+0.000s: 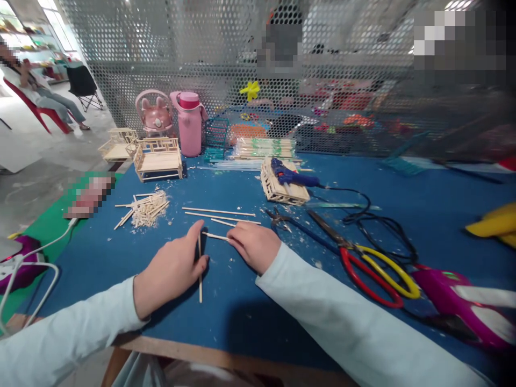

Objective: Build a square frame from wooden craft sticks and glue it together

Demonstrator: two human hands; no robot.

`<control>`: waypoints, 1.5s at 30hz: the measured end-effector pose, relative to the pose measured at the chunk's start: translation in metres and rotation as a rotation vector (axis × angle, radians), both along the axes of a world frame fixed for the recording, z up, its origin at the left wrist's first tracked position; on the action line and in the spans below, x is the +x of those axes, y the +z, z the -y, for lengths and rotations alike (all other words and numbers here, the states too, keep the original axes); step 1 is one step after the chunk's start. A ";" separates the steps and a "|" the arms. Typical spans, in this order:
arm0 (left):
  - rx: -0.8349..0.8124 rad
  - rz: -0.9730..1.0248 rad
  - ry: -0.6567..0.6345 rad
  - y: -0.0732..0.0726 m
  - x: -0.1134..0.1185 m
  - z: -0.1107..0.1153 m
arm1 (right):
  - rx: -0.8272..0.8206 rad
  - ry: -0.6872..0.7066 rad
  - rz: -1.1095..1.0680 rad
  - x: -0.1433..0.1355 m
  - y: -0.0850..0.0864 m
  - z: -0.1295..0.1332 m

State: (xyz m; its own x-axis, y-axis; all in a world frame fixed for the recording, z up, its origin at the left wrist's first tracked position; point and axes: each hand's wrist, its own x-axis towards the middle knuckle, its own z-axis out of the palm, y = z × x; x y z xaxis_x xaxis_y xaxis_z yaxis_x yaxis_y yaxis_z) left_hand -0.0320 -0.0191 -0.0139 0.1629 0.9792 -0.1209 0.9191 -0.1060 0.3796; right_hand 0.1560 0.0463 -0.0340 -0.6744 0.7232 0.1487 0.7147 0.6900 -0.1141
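My left hand (173, 271) holds a thin wooden stick (200, 290) that points toward the table's near edge, its middle partly covered by my fingers. Between the fingertips of my right hand (256, 244) is another wooden stick (215, 235), lying crosswise. Its free end comes close to the upper part of the left stick; whether they touch I cannot tell. Several loose sticks (217, 210) lie just beyond both hands. To the right of my right hand are cutting pliers (282, 217) and scissors (363, 263) with red and yellow handles.
A blue glue gun (292, 174) rests on a small stick-built frame (284, 191), its cable trailing right. Stick scraps (149, 209) are piled at left. Behind them stand miniature stick benches (159, 158) and a pink bottle (189, 123). A perforated metal screen (226, 48) closes the back.
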 end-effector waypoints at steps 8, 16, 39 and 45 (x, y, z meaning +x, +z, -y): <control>0.039 -0.015 -0.056 -0.002 -0.007 -0.016 | 0.009 -0.003 0.160 -0.004 0.005 -0.001; 0.118 -0.182 -0.119 -0.002 -0.003 -0.010 | 0.063 0.071 0.209 0.006 0.004 0.029; 0.047 0.147 -0.559 0.003 0.017 -0.040 | -0.012 0.327 0.008 0.022 -0.001 0.046; 0.098 0.080 -0.734 0.003 0.038 -0.068 | 0.232 0.213 -0.104 0.011 -0.018 0.049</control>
